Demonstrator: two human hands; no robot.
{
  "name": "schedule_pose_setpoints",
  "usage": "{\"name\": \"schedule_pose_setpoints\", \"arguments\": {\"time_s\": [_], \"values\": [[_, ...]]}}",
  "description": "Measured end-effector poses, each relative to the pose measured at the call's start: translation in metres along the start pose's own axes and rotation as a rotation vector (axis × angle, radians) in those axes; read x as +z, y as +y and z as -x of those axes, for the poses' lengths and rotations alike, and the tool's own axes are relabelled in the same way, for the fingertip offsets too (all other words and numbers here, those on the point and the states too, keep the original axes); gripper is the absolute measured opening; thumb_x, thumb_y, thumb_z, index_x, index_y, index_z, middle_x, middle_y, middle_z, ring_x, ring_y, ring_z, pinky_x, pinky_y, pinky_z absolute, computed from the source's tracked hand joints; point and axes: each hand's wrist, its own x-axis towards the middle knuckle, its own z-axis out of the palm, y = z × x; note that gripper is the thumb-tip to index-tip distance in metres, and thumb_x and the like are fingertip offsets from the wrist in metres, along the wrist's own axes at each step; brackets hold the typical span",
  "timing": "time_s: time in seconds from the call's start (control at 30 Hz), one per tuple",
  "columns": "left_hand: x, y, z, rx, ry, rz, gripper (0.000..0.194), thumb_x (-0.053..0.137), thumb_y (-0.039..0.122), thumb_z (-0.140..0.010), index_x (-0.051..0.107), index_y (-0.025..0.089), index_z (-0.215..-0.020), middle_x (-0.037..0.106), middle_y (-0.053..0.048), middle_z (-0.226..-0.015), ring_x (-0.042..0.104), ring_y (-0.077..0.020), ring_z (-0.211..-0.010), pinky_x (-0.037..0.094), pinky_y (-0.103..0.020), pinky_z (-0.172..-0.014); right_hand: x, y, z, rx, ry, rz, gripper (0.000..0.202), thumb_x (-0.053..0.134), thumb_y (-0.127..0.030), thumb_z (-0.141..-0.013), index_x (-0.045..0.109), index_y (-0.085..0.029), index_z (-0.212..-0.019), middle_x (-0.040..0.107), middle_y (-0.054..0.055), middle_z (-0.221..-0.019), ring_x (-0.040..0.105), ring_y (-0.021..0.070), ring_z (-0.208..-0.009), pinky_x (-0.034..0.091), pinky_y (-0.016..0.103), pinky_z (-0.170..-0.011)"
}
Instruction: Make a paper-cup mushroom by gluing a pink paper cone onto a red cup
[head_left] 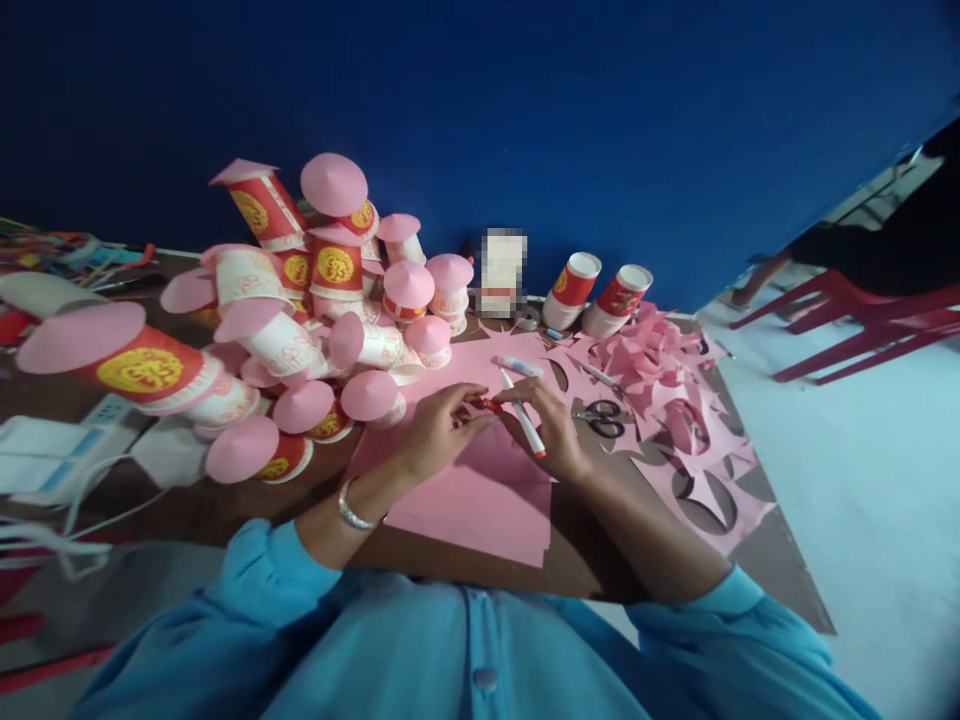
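Note:
My right hand (553, 425) is closed around a white marker (525, 415) with an orange-red end, slanted across the fingers. The fingertips of my left hand (444, 430) pinch a small red piece (489, 404), which my right fingertips also seem to touch; its exact kind is unclear. Both hands are above pink paper sheets (480, 510) on the table. Just beyond them lies a light-coloured tube (517, 366), perhaps a glue stick. Black-handled scissors (604, 418) rest to the right of my right hand.
Several paper-cup figures with pink cone tops (335, 262) crowd the left. Two stacks of red-and-white cups (574, 280) stand at the back by a blue wall (480, 110). Cut pink scraps (675, 385) cover the right side. A red stool (862, 320) stands beyond, near another person.

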Motion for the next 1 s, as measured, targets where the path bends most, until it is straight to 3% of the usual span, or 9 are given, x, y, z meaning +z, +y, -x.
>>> {"name": "schedule_pose_setpoints", "arguments": {"time_s": [0.13,0.3,0.43,0.57,0.67,0.83,1.0], "values": [[0.007,-0.001,-0.009,-0.025,0.013,0.163,0.018,0.076,0.034,-0.089,0.075,0.019,-0.098,0.078,-0.007,-0.089,0.073,-0.0201,-0.083,0.058,-0.031,-0.074,0.0,0.002,-0.001,-0.01,-0.01,0.064,0.012,0.065,-0.021,-0.099,0.069,-0.024,-0.11,0.074,0.008,-0.095,0.07,0.0231,-0.089,0.059,0.042,-0.083],[0.005,-0.001,-0.004,-0.062,0.062,0.302,0.019,0.08,0.035,-0.087,0.074,0.02,-0.097,0.078,-0.007,-0.098,0.072,-0.0182,-0.086,0.057,-0.03,-0.078,-0.001,0.005,0.001,0.0,-0.044,0.042,0.021,0.066,-0.031,-0.1,0.068,-0.023,-0.119,0.074,0.01,-0.101,0.07,0.024,-0.094,0.059,0.043,-0.086],[0.002,0.0,-0.005,-0.226,0.098,0.614,0.023,0.078,0.039,-0.088,0.07,0.019,-0.096,0.079,-0.007,-0.097,0.072,-0.0159,-0.081,0.055,-0.026,-0.07,-0.006,0.005,0.002,0.145,0.044,-0.05,0.034,0.054,-0.045,-0.105,0.07,-0.024,-0.128,0.071,0.01,-0.1,0.067,0.0228,-0.092,0.058,0.042,-0.082],[-0.002,0.0,-0.006,-0.367,0.121,0.959,0.028,0.086,0.034,-0.08,0.068,0.018,-0.093,0.079,-0.005,-0.09,0.072,-0.0143,-0.076,0.054,-0.024,-0.067,-0.006,0.005,0.004,0.357,0.115,-0.244,0.023,0.062,-0.041,-0.102,0.072,-0.024,-0.114,0.071,0.003,-0.078,0.066,0.0185,-0.072,0.057,0.036,-0.068],[-0.003,0.0,-0.006,-0.457,0.122,1.11,0.03,0.089,0.032,-0.075,0.069,0.016,-0.092,0.079,-0.005,-0.089,0.071,-0.0127,-0.073,0.054,-0.022,-0.065,-0.003,0.001,0.007,0.466,0.183,-0.451,0.016,0.071,-0.037,-0.097,0.066,-0.022,-0.1,0.073,0.0,-0.073,0.068,0.017,-0.064,0.058,0.033,-0.062],[-0.002,-0.005,-0.006,-0.567,0.081,1.227,0.029,0.09,0.028,-0.074,0.07,0.015,-0.091,0.08,-0.005,-0.097,0.071,-0.0094,-0.071,0.055,-0.018,-0.063,-0.002,-0.014,0.006,0.463,0.122,-0.478,0.019,0.074,-0.038,-0.094,0.064,-0.022,-0.094,0.075,0.002,-0.076,0.072,0.019,-0.064,0.059,0.034,-0.059],[0.0,-0.007,-0.005,-0.575,0.053,1.207,0.027,0.088,0.026,-0.077,0.07,0.016,-0.093,0.08,-0.005,-0.101,0.072,-0.01,-0.074,0.056,-0.02,-0.066,-0.002,-0.018,0.005,0.472,0.048,-0.4,0.023,0.073,-0.044,-0.094,0.065,-0.022,-0.095,0.076,0.004,-0.078,0.074,0.0199,-0.065,0.059,0.032,-0.054]]}}
